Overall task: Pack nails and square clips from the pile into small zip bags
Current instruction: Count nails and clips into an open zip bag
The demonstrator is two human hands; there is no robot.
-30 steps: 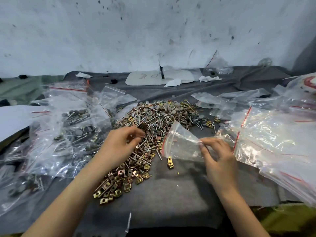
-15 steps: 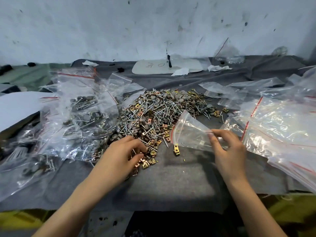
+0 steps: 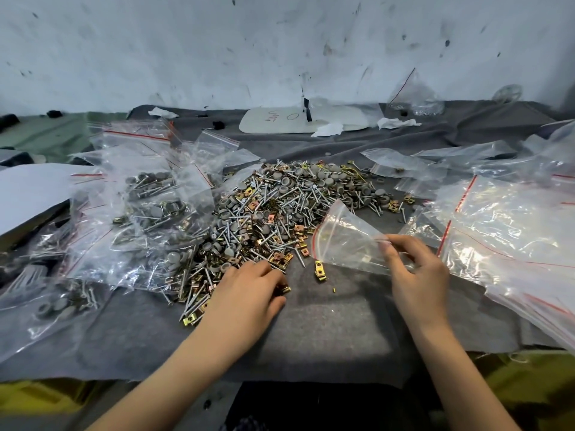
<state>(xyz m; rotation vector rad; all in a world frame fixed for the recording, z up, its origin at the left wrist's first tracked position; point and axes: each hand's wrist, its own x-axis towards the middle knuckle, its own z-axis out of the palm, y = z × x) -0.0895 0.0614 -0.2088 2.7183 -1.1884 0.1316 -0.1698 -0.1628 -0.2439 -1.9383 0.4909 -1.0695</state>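
Note:
A pile of nails, grey caps and brass square clips lies on the grey cloth. My left hand sits at the pile's near edge, fingers curled over some square clips. My right hand pinches a small clear zip bag with a red strip. The bag's mouth stands open toward the pile. One loose square clip lies just below the bag's mouth.
Filled zip bags are heaped at the left. Empty zip bags are spread at the right. A white panel and paper scraps lie near the stained wall behind. A white sheet lies at the far left.
My left hand has slid down from the middle of the pile to its near edge and closed over clips. The right hand keeps holding the open bag.

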